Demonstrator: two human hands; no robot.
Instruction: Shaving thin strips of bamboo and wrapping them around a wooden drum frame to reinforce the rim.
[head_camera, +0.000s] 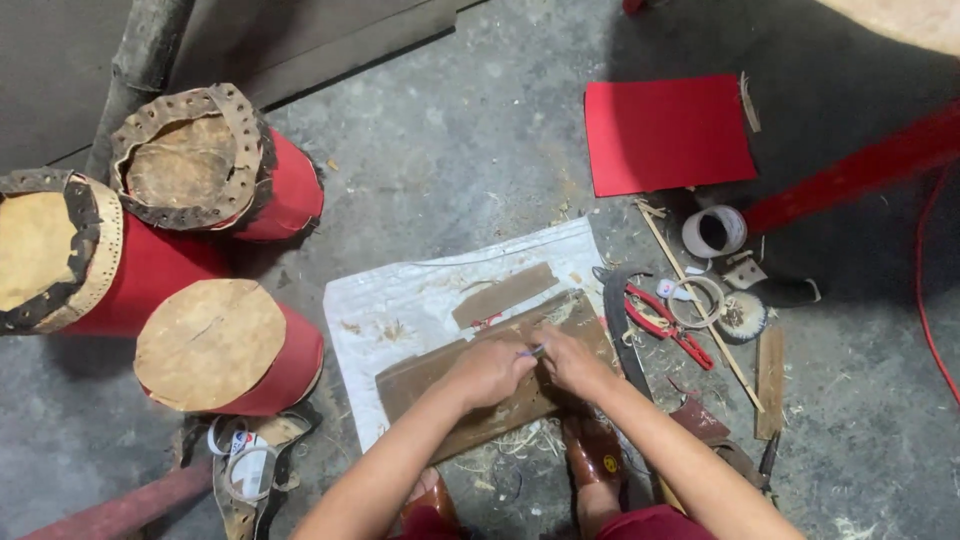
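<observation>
Hands (530, 365) together, clamped on brown strip (480, 385); three red skin-topped drums (230, 345) alongside.

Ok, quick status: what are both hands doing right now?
Left hand and right hand together on the brown strip, pinching a small tool. Strip on white sheet. Nothing blocking; red pliers alongside.

3 drums (215, 345) stand left of the sheet (400, 300); pliers (668, 325) lie right.

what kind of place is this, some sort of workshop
Likely a small drum-making workshop, worked on the floor: three red drums with hide tops, a brown strip of hide under both hands on a white sack, and red-handled pliers amid shavings.
</observation>
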